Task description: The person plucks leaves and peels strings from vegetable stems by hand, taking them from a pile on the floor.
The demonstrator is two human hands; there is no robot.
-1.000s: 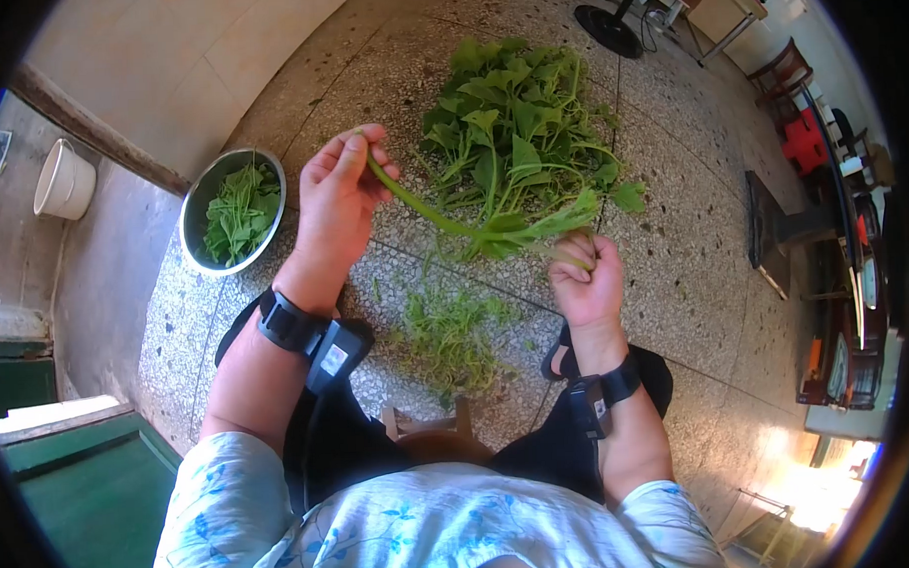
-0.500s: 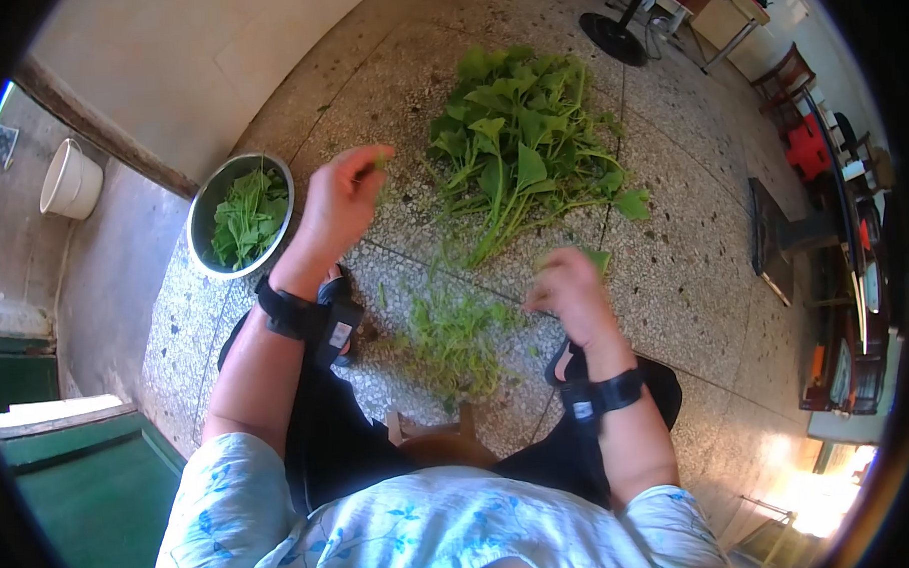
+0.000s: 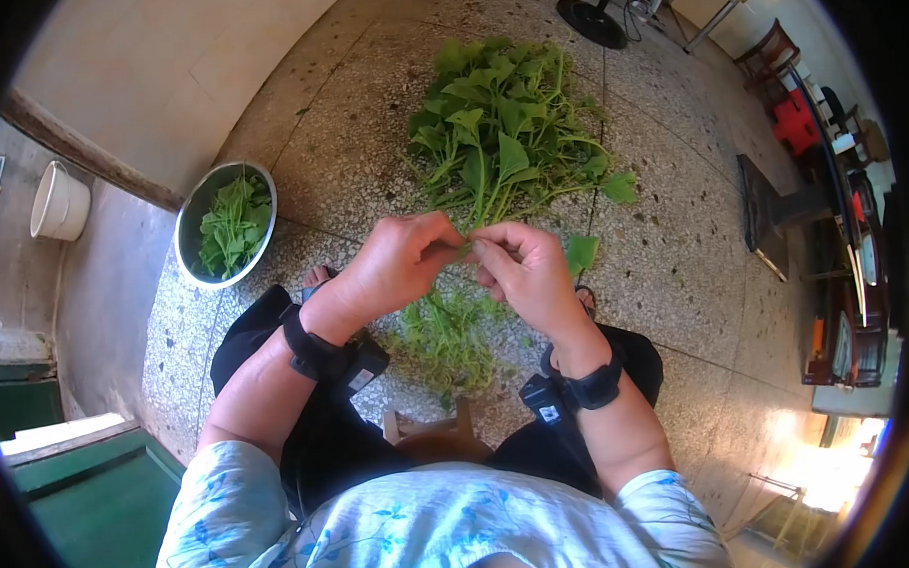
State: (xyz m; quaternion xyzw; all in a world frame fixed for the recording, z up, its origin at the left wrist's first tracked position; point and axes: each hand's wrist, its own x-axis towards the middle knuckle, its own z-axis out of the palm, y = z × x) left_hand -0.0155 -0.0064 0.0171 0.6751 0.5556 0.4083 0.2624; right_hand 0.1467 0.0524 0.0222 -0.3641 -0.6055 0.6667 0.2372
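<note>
My left hand [image 3: 406,261] and my right hand [image 3: 524,272] meet above the floor, fingertips nearly touching in a pinch. Between them shows a thin bit of green stem [image 3: 465,248], mostly covered by the fingers. A green leaf [image 3: 582,254] sticks out beyond my right hand; whether it joins that stem is hidden. Just past the hands lies a big heap of leafy greens [image 3: 509,132], stems pointing toward me. Below the hands is a loose pile of thin green peelings [image 3: 446,339]. At left stands a metal bowl [image 3: 182,238] holding leafy greens [image 3: 234,227].
A wooden stool [image 3: 445,445] is under me, between my knees. A white bucket [image 3: 61,203] stands at far left by a green door [image 3: 102,497]. A round black stand base [image 3: 593,23] is at the back; a dark table edge and chairs [image 3: 772,48] line the right.
Both hands, apart before, have come together in the middle with fingertips pinched at the stem. My left hand moved right and down from near the bowl; my right hand moved left.
</note>
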